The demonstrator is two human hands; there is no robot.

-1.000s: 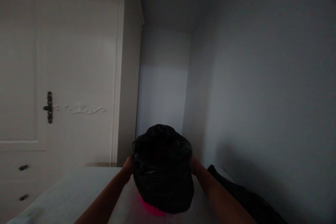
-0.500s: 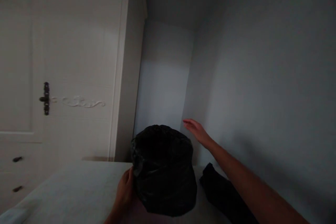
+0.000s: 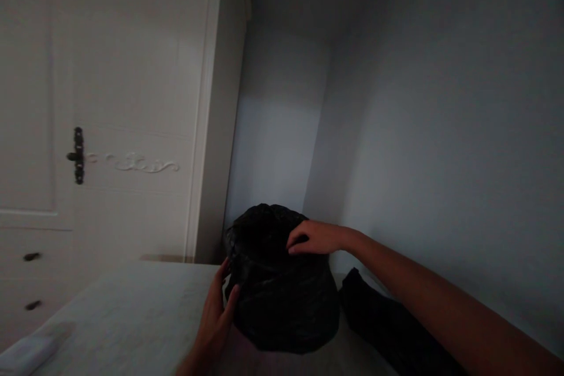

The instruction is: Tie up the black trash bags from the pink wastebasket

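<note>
- From my remote seat, the grey wall point(image 3: 440, 129) fills the right side of this dim room.
- A white wardrobe point(image 3: 136, 82) with raised scrollwork point(image 3: 150, 163) stands on the left.
- Below lies a pale, faintly mottled surface point(image 3: 132, 311).
- On it I see the black bag point(image 3: 286, 311), its wide mouth upward, at the near middle.
- A dark, limp bundle point(image 3: 388, 323) lies just right of it.
- The right hand point(image 3: 317, 237) is at the bag's mouth, fingers curled narrow; I cannot tell whether they pinch plastic. Half a second ago it hung in the air beyond the bag's right edge.
- The left hand point(image 3: 218, 308) rests on the bag's left side, as before, thumb and fingers spread wide.
- A blurred white object point(image 3: 33, 352) sits at lower left, more in view than earlier.
- Smallest are the dark door handle point(image 3: 78, 155) and drawer knobs point(image 3: 32, 257).
</note>
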